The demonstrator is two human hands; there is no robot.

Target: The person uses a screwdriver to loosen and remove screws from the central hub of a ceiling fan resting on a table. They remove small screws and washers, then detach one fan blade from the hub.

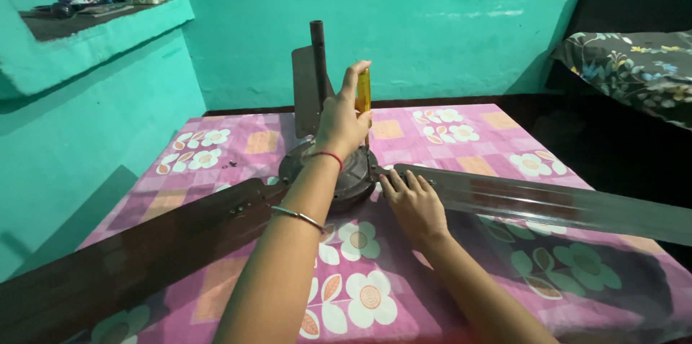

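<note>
Head view: a dismantled ceiling fan lies on a floral worktop. The left hand grips an upright amber-handled screwdriver over the motor hub. The right hand, fingers spread, presses flat on the blade just beside the hub. The tip could likely slip off a screw toward those fingers.

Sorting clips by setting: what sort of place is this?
Probably a room in a home: painted turquoise walls, a wall niche holding household items, and a floral-covered bed. A ceiling fan lies on a flowered cloth.
</note>
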